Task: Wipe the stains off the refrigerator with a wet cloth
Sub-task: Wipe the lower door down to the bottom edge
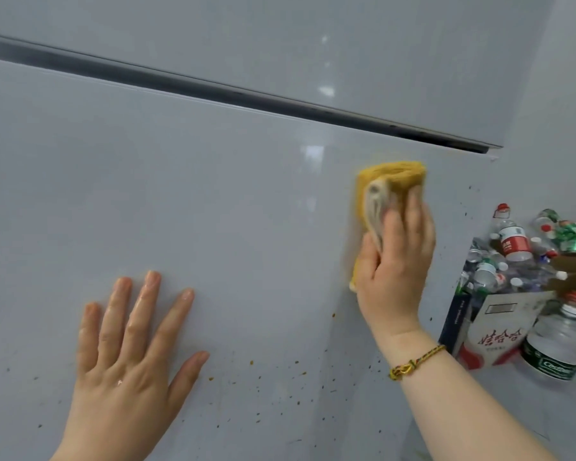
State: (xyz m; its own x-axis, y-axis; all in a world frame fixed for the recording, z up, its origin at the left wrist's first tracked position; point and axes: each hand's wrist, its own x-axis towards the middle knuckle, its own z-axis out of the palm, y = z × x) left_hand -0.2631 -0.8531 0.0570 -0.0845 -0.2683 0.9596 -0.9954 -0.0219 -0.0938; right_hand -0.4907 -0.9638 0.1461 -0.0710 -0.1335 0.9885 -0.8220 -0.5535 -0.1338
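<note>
The glossy grey refrigerator door [213,194] fills most of the view. A dark gap [246,98] runs across it between the upper and lower doors. My right hand [396,261] grips a folded yellow cloth [393,176] and presses it against the lower door near its right edge. My left hand [130,347] lies flat on the door at lower left, fingers spread and straight. Small brown stain specks [280,377] dot the door below and between my hands, and more specks [469,201] sit near the right edge.
To the right of the refrigerator stands a cardboard box [492,331] heaped with several empty plastic bottles [512,241]. A clear bottle with a green label [556,344] lies in front of it. A pale wall [562,94] rises behind.
</note>
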